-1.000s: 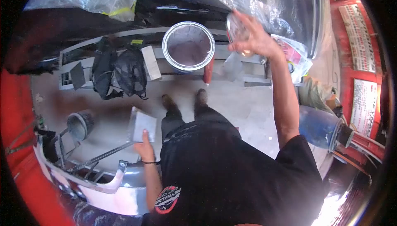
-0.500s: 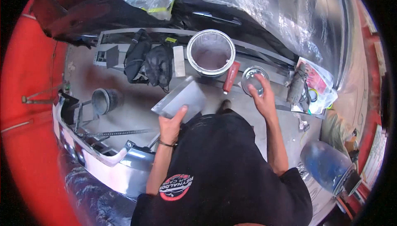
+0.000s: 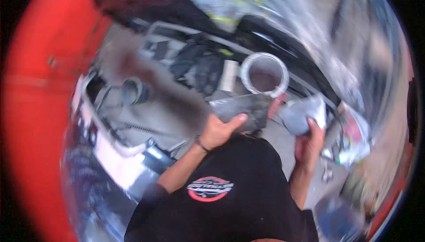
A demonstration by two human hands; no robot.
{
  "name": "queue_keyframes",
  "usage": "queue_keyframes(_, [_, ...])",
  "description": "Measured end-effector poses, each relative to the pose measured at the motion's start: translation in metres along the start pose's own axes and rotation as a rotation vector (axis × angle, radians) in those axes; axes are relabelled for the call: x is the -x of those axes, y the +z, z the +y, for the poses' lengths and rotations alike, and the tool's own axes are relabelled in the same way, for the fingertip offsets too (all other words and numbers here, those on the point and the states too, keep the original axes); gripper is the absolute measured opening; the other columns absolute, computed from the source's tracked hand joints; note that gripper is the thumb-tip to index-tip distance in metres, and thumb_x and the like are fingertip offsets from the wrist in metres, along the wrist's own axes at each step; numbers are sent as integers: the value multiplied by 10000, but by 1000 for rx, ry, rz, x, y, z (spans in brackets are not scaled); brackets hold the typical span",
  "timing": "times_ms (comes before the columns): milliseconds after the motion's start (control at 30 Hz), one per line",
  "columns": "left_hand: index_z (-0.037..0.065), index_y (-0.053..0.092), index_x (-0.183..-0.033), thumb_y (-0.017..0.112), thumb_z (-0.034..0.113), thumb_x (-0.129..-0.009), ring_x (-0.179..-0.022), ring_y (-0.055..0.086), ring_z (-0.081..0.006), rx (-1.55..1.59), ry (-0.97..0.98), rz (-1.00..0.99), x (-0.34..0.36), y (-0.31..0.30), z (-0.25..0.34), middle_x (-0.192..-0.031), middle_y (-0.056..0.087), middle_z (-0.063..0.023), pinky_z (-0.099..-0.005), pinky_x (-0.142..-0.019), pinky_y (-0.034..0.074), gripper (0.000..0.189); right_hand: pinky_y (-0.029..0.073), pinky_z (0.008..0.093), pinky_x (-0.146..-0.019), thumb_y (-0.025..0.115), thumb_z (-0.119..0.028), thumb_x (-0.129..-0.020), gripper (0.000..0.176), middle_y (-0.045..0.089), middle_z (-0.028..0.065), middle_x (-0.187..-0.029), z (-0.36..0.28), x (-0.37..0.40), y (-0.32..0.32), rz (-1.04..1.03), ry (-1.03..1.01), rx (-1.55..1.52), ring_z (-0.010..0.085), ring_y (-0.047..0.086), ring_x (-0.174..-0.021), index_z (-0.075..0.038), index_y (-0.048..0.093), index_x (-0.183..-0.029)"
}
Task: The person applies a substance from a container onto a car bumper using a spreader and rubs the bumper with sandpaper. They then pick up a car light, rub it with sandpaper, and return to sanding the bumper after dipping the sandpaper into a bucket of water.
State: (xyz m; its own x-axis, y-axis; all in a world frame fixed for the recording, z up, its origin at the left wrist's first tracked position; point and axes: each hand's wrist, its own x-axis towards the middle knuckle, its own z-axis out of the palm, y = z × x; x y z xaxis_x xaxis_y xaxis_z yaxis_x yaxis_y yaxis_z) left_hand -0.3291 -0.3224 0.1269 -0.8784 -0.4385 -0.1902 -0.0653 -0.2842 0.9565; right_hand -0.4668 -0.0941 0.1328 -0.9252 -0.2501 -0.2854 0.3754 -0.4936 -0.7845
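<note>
The picture is smeared by motion. My left hand (image 3: 218, 131) grips a flat grey metal board (image 3: 242, 110) by its near edge, thumb on top, holding it level in front of my chest. My right hand (image 3: 309, 142) holds a round clear lid (image 3: 300, 116) just right of the board. Beyond both stands a large open paint can (image 3: 264, 74) with a pale rim. A red tube (image 3: 276, 105) shows between board and lid.
A grey car bumper (image 3: 119, 153) on a stand lies at the left, with a small grey bucket (image 3: 132, 92) behind it. Black mesh bags (image 3: 201, 71) lie beside the can. Plastic sheeting (image 3: 283, 16) covers a vehicle behind. Crumpled wrappers (image 3: 352, 140) sit at the right.
The view has swung left and blurred. My left hand has lifted the board up and rightward toward the can. My right hand has drawn the lid closer to my body.
</note>
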Motion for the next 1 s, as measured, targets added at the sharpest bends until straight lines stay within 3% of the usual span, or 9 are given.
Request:
queue_keyframes(233, [-19, 700, -1153, 680, 262, -1020, -913, 610, -115, -257, -126, -41, 58, -18, 46, -966, 705, -66, -322, -786, 503, 311, 535, 360, -874, 725, -192, -962, 357, 681, 76, -1146, 53, 18, 70, -264, 78, 450, 184, 665, -997, -7, 613, -1246])
queue_keyframes(333, [20, 411, -1573, 705, 518, -955, -1442, 461, -297, -175, 370, -220, 74, -36, 32, -1618, 400, -227, -385, -1113, 409, 846, 534, 370, -882, 758, -235, -902, 500, 650, 87, -1154, 73, 20, 92, -394, 224, 424, 202, 650, -1005, -24, 569, -1314])
queue_keyframes(500, [10, 388, -1584, 751, 527, -923, -1499, 357, -279, -29, 372, -128, 69, -95, 16, -1689, 269, -195, -413, -1169, 360, 915, 533, 387, -893, 767, -249, -850, 651, 607, 101, -1193, 103, 38, 156, -503, 414, 286, 216, 623, -1042, -60, 499, -1412])
queue_keyframes(633, [-14, 547, -1432, 906, 258, -808, -1341, 525, -197, 138, 185, -44, 77, -164, 24, -1466, 550, -129, -367, -1099, 444, 769, 563, 375, -816, 803, -349, -827, 708, 627, 61, -1181, 158, 35, 183, -677, 554, 313, 226, 643, -984, -33, 507, -1387])
queue_keyframes(667, [-21, 614, -1347, 935, 160, -770, -1265, 590, -167, 167, 85, -9, 82, -182, 24, -1335, 665, -94, -348, -1065, 478, 684, 540, 321, -753, 719, -356, -985, 475, 668, 20, -900, 170, 46, 198, -705, 607, 23, 179, 637, -834, -49, 557, -1309])
queue_keyframes(700, [-11, 714, -1065, 909, -26, -729, -1098, 684, -168, 313, 72, 75, 89, -200, 24, -1115, 731, -79, -321, -927, 535, 389, 545, 333, -745, 681, -396, -1014, 466, 653, 34, -873, 160, 79, 244, -594, 672, 128, 184, 634, -790, -51, 564, -1306])
queue_keyframes(833, [3, 728, -1120, 848, 20, -838, -1033, 681, -136, 371, 114, 99, 117, -280, 22, -1097, 751, -76, -312, -898, 541, 306, 553, 356, -819, 595, -457, -1054, 440, 678, -21, -973, 193, 61, 273, -729, 680, 47, 170, 669, -876, -110, 600, -1325])
queue_keyframes(900, [3, 722, -1155, 821, 48, -882, -1032, 667, -120, 447, 110, 124, 126, -306, 25, -1114, 750, -71, -312, -907, 535, 294, 533, 500, -928, 587, -528, -1031, 516, 664, 23, -1070, 211, 33, 272, -395, 765, -82, 203, 651, -951, -144, 564, -1375])
queue_keyframes(1000, [-18, 681, -1228, 721, 138, -988, -998, 622, -88, 13, 152, 278, 130, -346, 32, -1094, 738, -13, -308, -921, 517, 289, 447, 442, -1057, 645, -499, -1005, 595, 583, 77, -1339, 224, 34, 296, -263, 452, 444, 244, 534, -1251, -104, 527, -1436])
